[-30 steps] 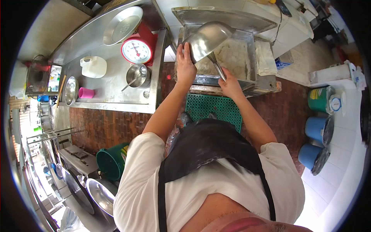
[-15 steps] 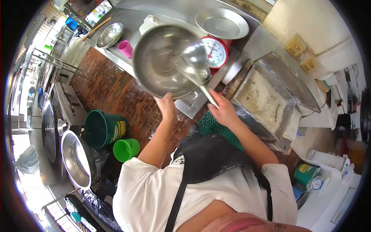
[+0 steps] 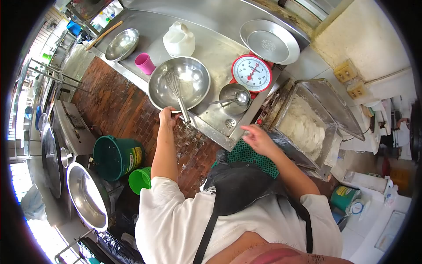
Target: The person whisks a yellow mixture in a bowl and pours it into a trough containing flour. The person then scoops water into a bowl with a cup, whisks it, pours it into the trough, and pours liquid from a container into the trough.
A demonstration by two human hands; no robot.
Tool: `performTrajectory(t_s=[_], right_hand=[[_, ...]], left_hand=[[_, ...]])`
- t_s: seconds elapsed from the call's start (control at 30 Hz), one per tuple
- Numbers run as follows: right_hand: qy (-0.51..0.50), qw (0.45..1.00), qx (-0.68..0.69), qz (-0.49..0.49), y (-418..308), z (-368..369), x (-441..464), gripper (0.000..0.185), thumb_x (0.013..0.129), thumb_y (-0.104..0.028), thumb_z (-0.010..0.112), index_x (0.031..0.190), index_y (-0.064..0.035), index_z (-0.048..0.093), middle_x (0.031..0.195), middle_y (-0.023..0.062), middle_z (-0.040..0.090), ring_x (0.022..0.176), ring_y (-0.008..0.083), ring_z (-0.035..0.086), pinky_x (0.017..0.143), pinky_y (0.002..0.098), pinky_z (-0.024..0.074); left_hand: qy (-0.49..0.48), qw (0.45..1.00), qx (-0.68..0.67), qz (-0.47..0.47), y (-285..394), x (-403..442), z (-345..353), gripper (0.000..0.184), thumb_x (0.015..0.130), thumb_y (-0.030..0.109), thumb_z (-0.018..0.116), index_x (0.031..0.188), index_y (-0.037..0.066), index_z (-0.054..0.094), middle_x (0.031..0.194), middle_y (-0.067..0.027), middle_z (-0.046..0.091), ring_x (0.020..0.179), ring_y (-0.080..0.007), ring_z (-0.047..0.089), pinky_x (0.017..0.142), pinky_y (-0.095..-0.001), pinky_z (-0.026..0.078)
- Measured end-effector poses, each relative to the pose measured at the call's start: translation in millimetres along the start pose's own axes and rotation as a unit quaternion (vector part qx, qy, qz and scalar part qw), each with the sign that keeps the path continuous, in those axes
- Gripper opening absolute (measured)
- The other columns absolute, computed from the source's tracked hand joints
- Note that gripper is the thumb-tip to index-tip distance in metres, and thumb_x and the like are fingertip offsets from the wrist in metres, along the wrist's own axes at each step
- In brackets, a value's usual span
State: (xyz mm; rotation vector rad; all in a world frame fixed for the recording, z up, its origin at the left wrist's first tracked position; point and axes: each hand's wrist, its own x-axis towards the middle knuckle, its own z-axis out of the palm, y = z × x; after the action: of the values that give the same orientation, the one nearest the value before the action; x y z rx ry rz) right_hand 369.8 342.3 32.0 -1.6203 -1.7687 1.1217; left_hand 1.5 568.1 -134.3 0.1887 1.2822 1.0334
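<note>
My left hand (image 3: pixel 168 117) is closed on the near rim of a wide steel mixing bowl (image 3: pixel 195 81), which is down at the counter's front edge. A balloon whisk (image 3: pixel 175 88) leans inside it, wires in the bowl and handle out over the rim beside my left hand. My right hand (image 3: pixel 259 139) is empty, fingers partly stretched, in front of the counter corner. Nearest to it on the counter is a small metal pot (image 3: pixel 225 93) with a ladle (image 3: pixel 241 97) in it. A red dial scale (image 3: pixel 252 74) carrying a round metal pan (image 3: pixel 288 43) stands behind.
A pink cup (image 3: pixel 144 64), a white plastic jug (image 3: pixel 179 40) and another steel bowl (image 3: pixel 123 45) stand on the steel counter (image 3: pixel 147 26). On the right is an open metal bin of white powder (image 3: pixel 303 127). Green buckets (image 3: pixel 115 157) stand on the brick floor at left.
The mixing bowl has come down from its raised, tilted position onto the counter edge. My right hand has let go of the whisk and moved slightly right and down. The pot is now uncovered.
</note>
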Motion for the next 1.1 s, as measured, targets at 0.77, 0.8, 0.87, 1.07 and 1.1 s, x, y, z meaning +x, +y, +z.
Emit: performTrajectory(t_s=[0.77,0.8,0.87,1.07,1.1], right_hand=[[0.138,0.969,-0.057,0.196,45.2,-41.1,-113.2,0.031,0.092,-0.013,0.064,0.121,-0.0024,0.061,0.109,0.0159,0.061,0.085,0.0270,0.065,0.075,0.0336,0.0537],[0.142,0.967,-0.057,0.203,46.1,-41.4,-117.8,0.031,0.092,-0.013,0.064,0.122,-0.0025,0.060,0.109,0.0158,0.061,0.085,0.0268,0.065,0.075,0.0336,0.0537],[0.151,0.963,-0.055,0.215,47.6,-41.0,-125.5,0.032,0.093,-0.013,0.064,0.123,-0.0026,0.060,0.110,0.0156,0.060,0.085,0.0265,0.065,0.075,0.0335,0.0538],[0.145,0.959,-0.059,0.234,45.6,-38.9,-133.4,0.032,0.092,-0.013,0.064,0.123,-0.0029,0.060,0.107,0.0147,0.060,0.083,0.0254,0.065,0.076,0.0339,0.0532],[0.145,0.961,-0.061,0.227,47.5,-37.4,-133.7,0.032,0.092,-0.012,0.064,0.123,-0.0030,0.060,0.107,0.0146,0.060,0.083,0.0253,0.065,0.076,0.0339,0.0532]], left_hand=[[-0.044,0.485,0.662,0.570,235.1,170.1,278.6,0.045,0.085,0.031,0.071,0.128,0.023,0.060,0.135,-0.0169,0.054,0.124,-0.0368,0.052,0.102,-0.0452,0.044],[-0.057,0.483,0.695,0.530,239.5,172.6,281.9,0.044,0.085,0.031,0.071,0.127,0.024,0.061,0.134,-0.0166,0.055,0.123,-0.0365,0.053,0.101,-0.0455,0.044],[-0.081,0.471,0.756,0.448,254.9,167.9,290.8,0.040,0.085,0.033,0.071,0.125,0.027,0.063,0.132,-0.0159,0.058,0.122,-0.0358,0.055,0.100,-0.0459,0.046],[0.122,0.534,0.726,0.415,253.0,132.0,276.6,0.038,0.087,0.044,0.062,0.111,0.015,0.071,0.120,-0.0166,0.067,0.111,-0.0344,0.064,0.093,-0.0459,0.051],[0.169,0.560,0.711,0.390,251.6,124.8,274.8,0.038,0.086,0.044,0.061,0.107,0.014,0.072,0.121,-0.0168,0.066,0.111,-0.0340,0.063,0.093,-0.0452,0.051]])
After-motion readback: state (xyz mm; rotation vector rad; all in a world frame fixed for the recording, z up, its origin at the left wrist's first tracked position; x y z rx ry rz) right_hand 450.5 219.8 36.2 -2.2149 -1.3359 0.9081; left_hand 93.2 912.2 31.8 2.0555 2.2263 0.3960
